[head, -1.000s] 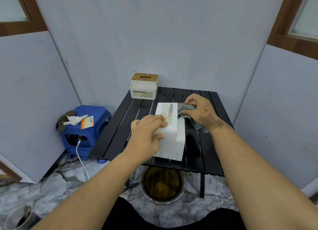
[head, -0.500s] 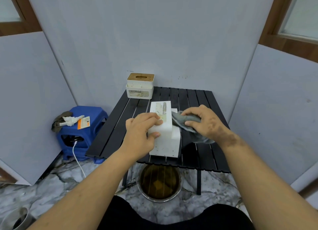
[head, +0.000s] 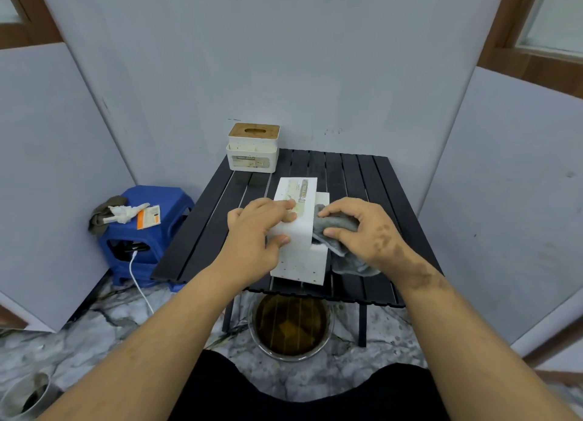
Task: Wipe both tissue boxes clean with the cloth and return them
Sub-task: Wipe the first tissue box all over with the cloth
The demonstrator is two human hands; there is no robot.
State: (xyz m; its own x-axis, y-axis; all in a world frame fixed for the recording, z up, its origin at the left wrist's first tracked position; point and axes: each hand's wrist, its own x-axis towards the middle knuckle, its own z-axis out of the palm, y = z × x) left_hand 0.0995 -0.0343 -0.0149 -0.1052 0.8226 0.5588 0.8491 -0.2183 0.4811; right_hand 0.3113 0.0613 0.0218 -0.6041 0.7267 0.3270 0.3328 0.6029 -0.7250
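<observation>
The white tissue box (head: 298, 231) lies tipped on its side at the near middle of the black slatted counter (head: 372, 181), its long axis running away from the person, its speckled bottom face turned toward the camera. The left hand (head: 257, 231) grips it from the left and above, fingers curled over the labelled upper face and thumb against the near end, pinning it in place. The right hand (head: 356, 228) is closed around a bunched grey cloth (head: 334, 234) and presses it against the box's right flank, where the stepped edge of the lid shows. So the surface to be wiped lies directly to the left of the cloth hand, and any stroke should likely run along the box's length, near to far, with the left hand bracing against the sideways push. The second tissue box (head: 253, 147), with a wooden top, stands upright at the far left corner of the counter, well apart from both hands; it looks stained and probably not yet cleaned. A bowl of brown water (head: 291, 326) sits on the floor under the counter's near edge.
</observation>
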